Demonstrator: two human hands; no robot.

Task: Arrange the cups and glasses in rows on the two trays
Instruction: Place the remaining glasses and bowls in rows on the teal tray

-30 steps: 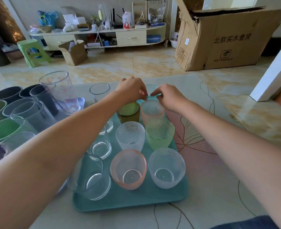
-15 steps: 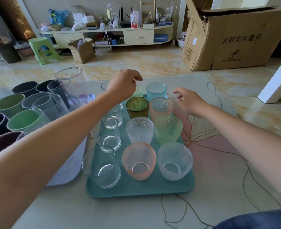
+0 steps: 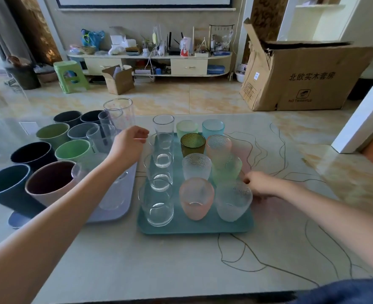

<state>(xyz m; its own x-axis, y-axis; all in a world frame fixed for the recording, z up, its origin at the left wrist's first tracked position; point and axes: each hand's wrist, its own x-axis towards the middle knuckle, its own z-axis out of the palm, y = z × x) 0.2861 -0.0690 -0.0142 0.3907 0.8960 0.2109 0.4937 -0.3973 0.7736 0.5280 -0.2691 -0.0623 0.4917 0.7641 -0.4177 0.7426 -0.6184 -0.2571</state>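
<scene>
I see two trays side by side on the bench (image 3: pixel 181 270). The teal tray (image 3: pixel 194 227) on the right carries three rows running away from me: a left row of four clear glasses (image 3: pixel 160 176), a middle row with a pink frosted cup (image 3: pixel 196 198) nearest, then a clear textured cup (image 3: pixel 196 165), an olive-green glass (image 3: pixel 192 144) and a pale green cup (image 3: pixel 187 127) at the far end. The right row has a clear frosted cup (image 3: pixel 233 200) nearest, a light green cup (image 3: pixel 227 170), a peach textured cup (image 3: pixel 218 148) and a light blue cup (image 3: pixel 213 126) farthest.

The grey tray (image 3: pixel 115 213) on the left holds opaque cups (image 3: pixel 38 154) in dark blue, green, grey and brown — with tall clear tumblers (image 3: pixel 115 121) along its right side.

My left hand (image 3: pixel 129 145) hovers between the two trays, fingers loosely curled, holding nothing. My right hand (image 3: pixel 260 185) sits low at the teal tray's right edge, just beside the clear frosted cup; the fingers are bent and blurred, and I cannot tell whether they grip the tray rim or only touch it.
</scene>
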